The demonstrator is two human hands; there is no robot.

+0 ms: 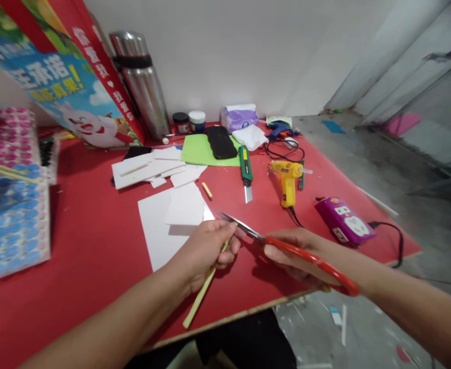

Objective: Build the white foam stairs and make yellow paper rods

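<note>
My left hand (213,246) pinches a thin pale-yellow stick (202,297), whose long end slants down toward the table's front edge. In my right hand (294,256) is a pair of red-handled scissors (313,261). The scissor blades reach the stick's upper end, right at my left fingertips; whether they touch it I cannot tell. A short yellow piece (207,190) of similar look lies on the red table (95,215) beyond my hands. Just behind my left hand rest a white sheet (154,225) and a smaller white piece (185,202).
A green utility knife (245,169) lies with its blade out. A yellow glue gun (289,179) and a purple power strip (344,220) sit at right. Behind are white board scraps (144,169), a black phone (221,142) and a steel thermos (143,87). Flower sheets (14,220) stand left.
</note>
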